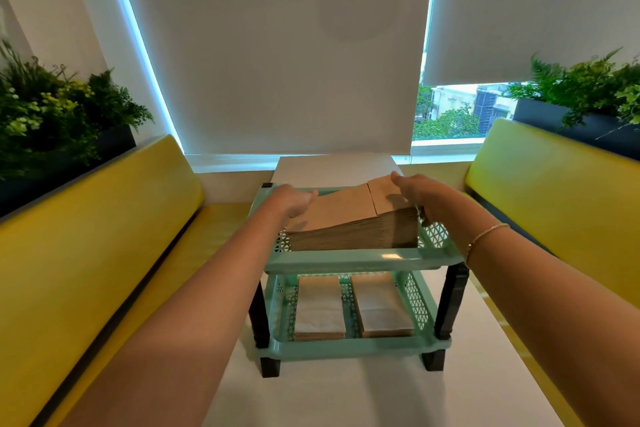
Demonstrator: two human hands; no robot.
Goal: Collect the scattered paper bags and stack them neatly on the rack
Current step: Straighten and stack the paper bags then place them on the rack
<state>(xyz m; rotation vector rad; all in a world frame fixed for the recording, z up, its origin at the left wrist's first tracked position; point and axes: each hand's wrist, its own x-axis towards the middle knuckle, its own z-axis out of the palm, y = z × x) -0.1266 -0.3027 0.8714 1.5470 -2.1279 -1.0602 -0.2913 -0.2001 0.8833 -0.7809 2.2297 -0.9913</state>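
A mint-green two-tier rack (360,262) with dark legs stands on the white table. A thick stack of brown paper bags (349,218) lies on its top tier, higher at the right end. My left hand (294,201) rests against the stack's left side, fingers fairly straight. My right hand (415,189) sits at the stack's right end, fingers over the top and thumb down the side. Two smaller stacks of bags, one at the left (320,308) and one at the right (382,305), lie on the lower tier.
The white table (346,395) runs between two yellow benches, one at the left (86,253) and one at the right (554,191). Planters with green foliage stand behind each bench. A window with lowered blinds is beyond the table's far end.
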